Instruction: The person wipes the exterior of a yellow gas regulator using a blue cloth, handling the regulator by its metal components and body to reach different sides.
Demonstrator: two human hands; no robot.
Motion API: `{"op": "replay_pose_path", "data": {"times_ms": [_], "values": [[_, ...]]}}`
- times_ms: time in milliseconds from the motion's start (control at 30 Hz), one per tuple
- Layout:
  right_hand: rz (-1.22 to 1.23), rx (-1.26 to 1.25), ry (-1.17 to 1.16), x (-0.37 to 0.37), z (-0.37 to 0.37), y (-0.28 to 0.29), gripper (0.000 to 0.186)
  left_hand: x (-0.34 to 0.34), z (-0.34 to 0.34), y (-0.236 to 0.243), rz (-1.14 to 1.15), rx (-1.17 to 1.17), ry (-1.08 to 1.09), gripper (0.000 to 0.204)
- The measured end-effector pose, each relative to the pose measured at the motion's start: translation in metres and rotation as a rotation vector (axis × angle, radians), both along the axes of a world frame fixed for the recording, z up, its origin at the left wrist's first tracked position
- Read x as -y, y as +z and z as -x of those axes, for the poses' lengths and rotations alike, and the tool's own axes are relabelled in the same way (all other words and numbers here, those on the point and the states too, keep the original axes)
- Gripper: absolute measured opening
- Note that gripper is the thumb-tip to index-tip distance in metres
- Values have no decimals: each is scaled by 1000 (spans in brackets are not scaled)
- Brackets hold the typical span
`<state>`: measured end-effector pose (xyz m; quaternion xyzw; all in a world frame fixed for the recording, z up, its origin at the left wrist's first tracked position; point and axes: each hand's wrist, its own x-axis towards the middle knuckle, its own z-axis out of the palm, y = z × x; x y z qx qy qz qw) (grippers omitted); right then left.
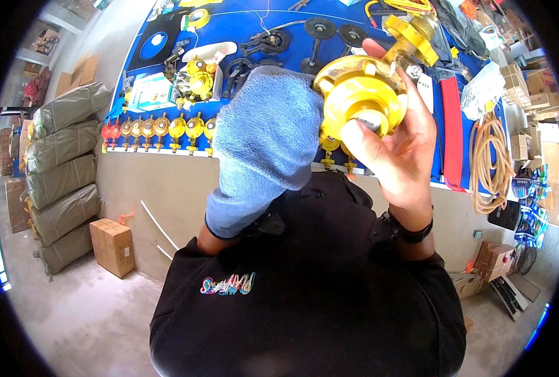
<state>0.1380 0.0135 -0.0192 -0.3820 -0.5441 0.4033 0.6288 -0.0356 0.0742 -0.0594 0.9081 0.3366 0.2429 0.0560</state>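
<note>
A yellow gas regulator (pixel 362 100) with a brass-coloured rim is raised in front of me above the near edge of the blue table. My right hand (pixel 411 147) is closed round it, thumb on its front and fingers behind. A yellow hand-wheel fitting (pixel 411 43) with a threaded brass end sticks out at its upper right. A blue cloth (pixel 267 125) wraps my left hand (pixel 211 244) down to the wrist and meets the regulator's left rim. The cloth hides the fingers of that hand, so their grip cannot be made out.
Along the near edge of the blue table (pixel 242 28) stands a row of regulators (pixel 161 127), red, bronze and yellow. Black burner parts (pixel 320 31) lie farther back. A red strip (pixel 452 135) and a coiled tan hose (pixel 490 160) are at right. Wrapped bundles (pixel 66 163) are stacked at left.
</note>
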Motion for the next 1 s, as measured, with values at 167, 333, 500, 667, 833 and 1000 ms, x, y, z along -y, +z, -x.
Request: {"op": "replay_pose_path", "data": {"times_ms": [167,333,500,667,833,1000], "values": [[33,-15,-21,-1,-4,-6,69,7,-12,31,134,-42,71,32],[31,81,77,-1,-5,-2,68,6,-11,-8,51,87,138,28],[40,135,61,2,-8,0,68,7,-4,-3,-131,115,78,37],[47,-2,-10,3,-2,-4,69,4,-4,8,22,-4,28,41],[66,84,44,4,-9,-1,67,11,-4,13,152,-61,4,36],[41,158,81,6,-11,1,70,12,-6,34,65,-60,9,32]]}}
